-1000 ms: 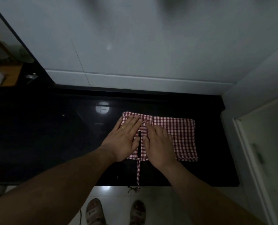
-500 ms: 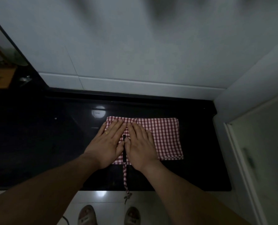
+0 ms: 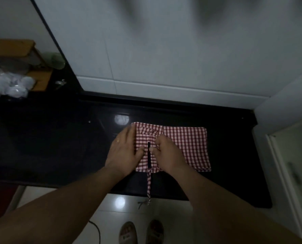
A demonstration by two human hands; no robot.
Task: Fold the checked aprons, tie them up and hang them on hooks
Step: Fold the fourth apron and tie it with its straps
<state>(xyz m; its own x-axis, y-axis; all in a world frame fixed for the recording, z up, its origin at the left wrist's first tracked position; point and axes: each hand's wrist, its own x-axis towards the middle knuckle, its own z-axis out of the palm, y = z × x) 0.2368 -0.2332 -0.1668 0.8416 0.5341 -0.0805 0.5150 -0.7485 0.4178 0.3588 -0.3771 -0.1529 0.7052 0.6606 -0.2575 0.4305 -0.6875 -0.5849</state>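
From the head camera I look down on a black glossy bench point(image 3: 58, 147) against a white tiled wall point(image 3: 164, 50). The folded red-and-white checked apron point(image 3: 185, 147) lies flat on the bench as a wide rectangle, right of the middle and closer to the front edge than to the wall.

Both of my operator's hands rest on the apron's left half. The left hand point(image 3: 123, 152) lies palm down along the cloth's left edge, fingers straight and reaching toward the far left corner, thumb spread inward onto the checks. A ring point(image 3: 118, 140) shows on one finger. Its grip is apart, flat on the fabric and closed round nothing.

The right hand point(image 3: 167, 154) sits just beside it, also knuckles up, thumb pointing toward the left thumb. Its fingers look bent down into the cloth near a small raised fold point(image 3: 149, 132). The picture is too soft there, so I cannot tell whether that grip pinches the fold or only presses on it.

Between the two thumbs runs a narrow dark strip point(image 3: 148, 155) on the apron. Below it a checked tie point(image 3: 148, 185) leaves the near hem, crosses the bench and hangs over the front edge.

Both forearms come in bare from the bottom corners, converging on the apron. Two sandalled feet point(image 3: 128, 233) stand on the pale floor point(image 3: 173, 217). Far left are a wooden rack point(image 3: 14, 48) and something white and crumpled point(image 3: 12, 85), both blurred.
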